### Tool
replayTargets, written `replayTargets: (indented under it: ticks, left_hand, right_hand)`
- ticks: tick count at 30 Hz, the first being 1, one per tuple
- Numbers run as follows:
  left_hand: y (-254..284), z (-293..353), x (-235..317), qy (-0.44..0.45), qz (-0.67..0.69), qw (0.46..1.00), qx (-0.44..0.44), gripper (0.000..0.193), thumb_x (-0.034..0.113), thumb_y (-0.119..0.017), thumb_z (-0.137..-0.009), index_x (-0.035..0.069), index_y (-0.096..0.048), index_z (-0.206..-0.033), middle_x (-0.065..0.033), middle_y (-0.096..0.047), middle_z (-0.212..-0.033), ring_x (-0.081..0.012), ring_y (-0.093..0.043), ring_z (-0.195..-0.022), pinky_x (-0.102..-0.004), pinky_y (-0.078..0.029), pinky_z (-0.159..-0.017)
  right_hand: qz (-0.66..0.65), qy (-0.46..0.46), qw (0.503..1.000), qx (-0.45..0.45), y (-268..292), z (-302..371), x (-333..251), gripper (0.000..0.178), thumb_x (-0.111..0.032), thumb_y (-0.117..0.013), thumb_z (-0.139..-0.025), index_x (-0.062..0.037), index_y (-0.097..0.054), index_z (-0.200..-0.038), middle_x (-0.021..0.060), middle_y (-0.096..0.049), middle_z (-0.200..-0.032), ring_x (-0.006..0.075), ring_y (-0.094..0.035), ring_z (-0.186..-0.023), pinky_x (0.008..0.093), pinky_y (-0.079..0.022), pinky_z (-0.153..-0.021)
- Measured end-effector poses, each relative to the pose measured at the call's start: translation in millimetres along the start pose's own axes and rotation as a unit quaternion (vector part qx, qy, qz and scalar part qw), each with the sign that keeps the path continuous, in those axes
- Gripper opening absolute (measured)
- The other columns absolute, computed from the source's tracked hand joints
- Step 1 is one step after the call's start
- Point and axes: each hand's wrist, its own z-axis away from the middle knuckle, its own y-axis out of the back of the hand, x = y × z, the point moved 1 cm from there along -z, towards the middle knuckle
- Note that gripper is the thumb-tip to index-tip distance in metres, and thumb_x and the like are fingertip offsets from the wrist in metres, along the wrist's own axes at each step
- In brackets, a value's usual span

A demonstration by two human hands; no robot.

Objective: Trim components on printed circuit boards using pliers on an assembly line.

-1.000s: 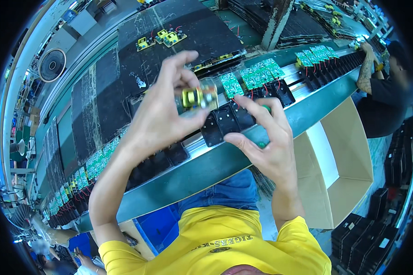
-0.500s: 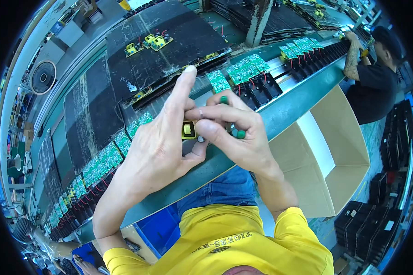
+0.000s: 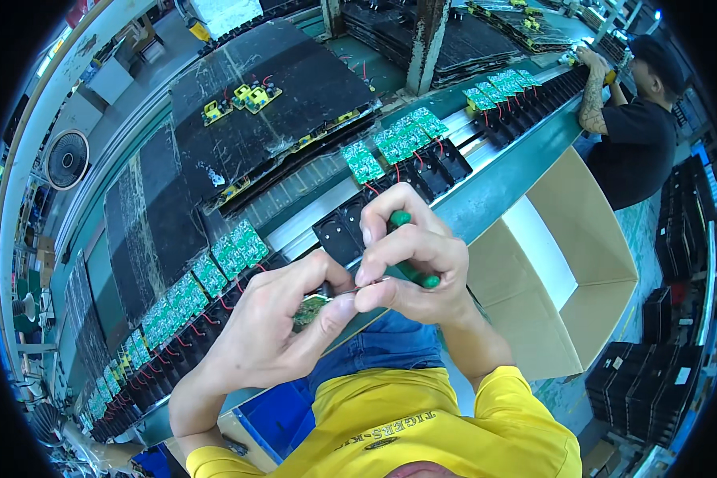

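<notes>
I have the circuit board [image 3: 309, 312] in my left hand [image 3: 267, 315], mostly hidden, over the desk's [image 3: 492, 201] near edge; left fingers [image 3: 327, 325] are clamped on it, while the right hand's [image 3: 430, 259] thumb and fingertips pinch together beside them on what looks like a thin lead [image 3: 345, 292], green-handled tool [image 3: 420, 276] tucked in that palm. I'd judge the board light and stiff but fragile, the lead soft and easily bent. Best hold: opposite bare edges, no flexing or tugging.
</notes>
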Motion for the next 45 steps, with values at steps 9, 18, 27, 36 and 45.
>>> replayTargets:
  ticks: [9, 18, 27, 36, 45]
  left_hand:
    - [-28, -15, -12, -0.182, -0.141, 0.94, 0.25, 0.016, -0.001, -0.08, -0.099, 0.002, -0.075, -0.114, -0.0089, -0.074, -0.096, -0.0204, -0.063, -0.071, -0.032, -0.053, -0.064]
    - [-41, -30, 7, -0.049, 0.223, 0.919, 0.32, 0.007, -0.004, -0.078, -0.099, 0.0, -0.076, -0.105, -0.008, -0.078, -0.102, -0.0165, -0.067, -0.084, -0.0295, -0.055, -0.079]
    - [0, -27, -18, 0.052, 0.111, 0.987, 0.107, 0.007, 0.005, -0.077, -0.103, -0.002, -0.074, -0.104, -0.0064, -0.075, -0.096, -0.0159, -0.062, -0.082, -0.0315, -0.052, -0.073]
    - [-3, -38, -66, 0.173, -0.144, 0.971, 0.083, 0.01, 0.009, -0.081, -0.1, 0.001, -0.075, -0.1, -0.0036, -0.077, -0.095, -0.0173, -0.062, -0.079, -0.0324, -0.052, -0.074]
    - [-14, -42, -83, 0.167, -0.205, 0.96, 0.097, 0.012, 0.015, -0.082, -0.097, 0.004, -0.076, -0.097, -0.006, -0.079, -0.099, -0.0286, -0.069, -0.076, -0.0406, -0.055, -0.075]
  right_hand:
    - [-0.196, -0.15, 0.964, 0.096, -10, 13, 14, 0.014, -0.006, -0.096, -0.092, -0.0072, -0.086, -0.102, 0.0065, -0.063, -0.117, 0.0143, -0.057, -0.101, 0.0267, -0.049, -0.086]
    - [-0.291, -0.14, 0.934, 0.156, -14, 5, 8, 0.01, -0.006, -0.093, -0.096, -0.0038, -0.086, -0.102, 0.0065, -0.063, -0.12, 0.0124, -0.056, -0.098, 0.0249, -0.046, -0.08]
    - [0.045, -0.174, 0.983, 0.029, 18, 11, -4, 0.018, -0.016, -0.096, -0.093, -0.0067, -0.089, -0.107, 0.0062, -0.065, -0.117, 0.0158, -0.057, -0.097, 0.0326, -0.051, -0.082]
    - [0.475, -0.022, 0.878, -0.048, 10, 33, 38, 0.022, -0.02, -0.098, -0.086, -0.0141, -0.091, -0.105, 0.0025, -0.067, -0.116, 0.0194, -0.059, -0.095, 0.0375, -0.054, -0.084]
    - [0.512, -0.027, 0.856, -0.06, 6, 40, 46, 0.021, -0.022, -0.098, -0.085, -0.0146, -0.091, -0.103, 0.0023, -0.067, -0.114, 0.0209, -0.059, -0.093, 0.0371, -0.053, -0.084]
